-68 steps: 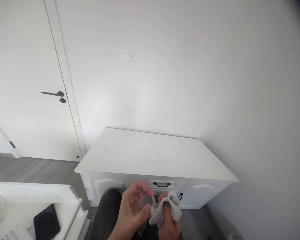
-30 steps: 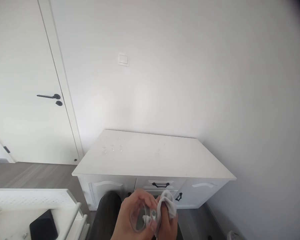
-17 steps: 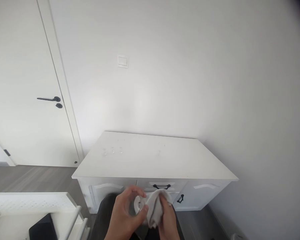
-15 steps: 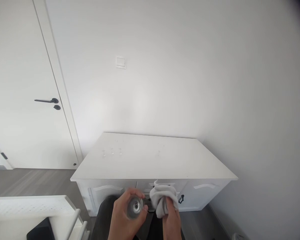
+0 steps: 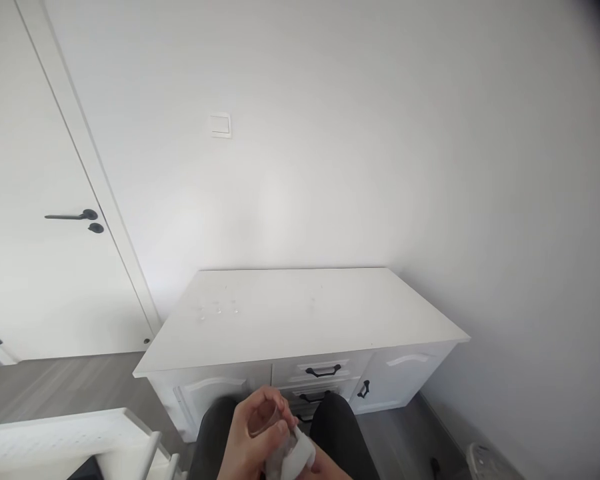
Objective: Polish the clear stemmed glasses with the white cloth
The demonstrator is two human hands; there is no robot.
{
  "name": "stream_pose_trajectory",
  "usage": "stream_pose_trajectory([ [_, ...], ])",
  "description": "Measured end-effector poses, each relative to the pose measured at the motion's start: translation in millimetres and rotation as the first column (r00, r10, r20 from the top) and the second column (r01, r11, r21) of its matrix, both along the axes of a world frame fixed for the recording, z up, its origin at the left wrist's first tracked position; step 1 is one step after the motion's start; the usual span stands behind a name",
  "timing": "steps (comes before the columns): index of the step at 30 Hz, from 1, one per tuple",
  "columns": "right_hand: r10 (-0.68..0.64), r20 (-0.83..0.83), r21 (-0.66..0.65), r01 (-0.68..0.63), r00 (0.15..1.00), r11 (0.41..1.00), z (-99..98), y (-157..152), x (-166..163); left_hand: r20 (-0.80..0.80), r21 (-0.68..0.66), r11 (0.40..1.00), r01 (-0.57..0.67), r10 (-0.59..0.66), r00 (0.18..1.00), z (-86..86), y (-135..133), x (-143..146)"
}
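Observation:
My left hand (image 5: 250,437) is curled around a clear drinking glass (image 5: 264,420), its fingers and thumb on either side of the bowl. A light grey-white cloth (image 5: 300,459) is pressed against the lower right part of the glass. Holding that cloth is my right hand (image 5: 326,467), mostly cut off by the bottom edge, its fingers largely hidden behind cloth and glass. Both hands are close together above my lap. On the white cabinet (image 5: 280,333) ahead, several faint transparent glasses (image 5: 219,309) stand at the left, with another faint clear shape (image 5: 313,304) near the middle.
Black handles (image 5: 323,371) stick out from the cabinet's drawers just beyond my knees. A white slatted piece of furniture (image 5: 125,427) holding a dark object (image 5: 86,469) stands at lower left. Behind are a wall and a white door (image 5: 40,267). A white appliance (image 5: 490,461) sits at lower right.
My hands have come together and lower; the cloth, earlier apart on the right, is now against the glass. The glass has tipped from its end-on position. The view has shifted slightly.

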State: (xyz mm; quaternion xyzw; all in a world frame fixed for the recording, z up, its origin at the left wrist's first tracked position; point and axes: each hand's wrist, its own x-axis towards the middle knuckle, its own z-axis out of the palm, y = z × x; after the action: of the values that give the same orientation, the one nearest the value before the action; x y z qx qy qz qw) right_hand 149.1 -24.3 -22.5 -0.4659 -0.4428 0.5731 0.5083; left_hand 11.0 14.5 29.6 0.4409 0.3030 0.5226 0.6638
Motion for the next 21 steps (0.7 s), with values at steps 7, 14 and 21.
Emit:
stream_pose_trajectory([
  [7, 0.002, 0.204, 0.141, -0.031, 0.979, 0.990, -1.3, 7, 3, -0.057, 0.069, 0.993, -0.097, 0.101, 0.993, -0.6, -3, 2],
  [14, -0.053, -0.110, -0.198, 0.030, 0.992, 0.980, -12.4, -13, -2, 0.076, 0.035, 0.995, 0.093, -0.095, 0.993, -14.8, 2, 3],
  [21, -0.279, 0.299, 0.203, 0.225, 0.913, 0.953, -5.3, 9, 23, -0.273, 0.260, 0.957, -0.128, 0.200, 0.941, -5.8, -10, 3],
])
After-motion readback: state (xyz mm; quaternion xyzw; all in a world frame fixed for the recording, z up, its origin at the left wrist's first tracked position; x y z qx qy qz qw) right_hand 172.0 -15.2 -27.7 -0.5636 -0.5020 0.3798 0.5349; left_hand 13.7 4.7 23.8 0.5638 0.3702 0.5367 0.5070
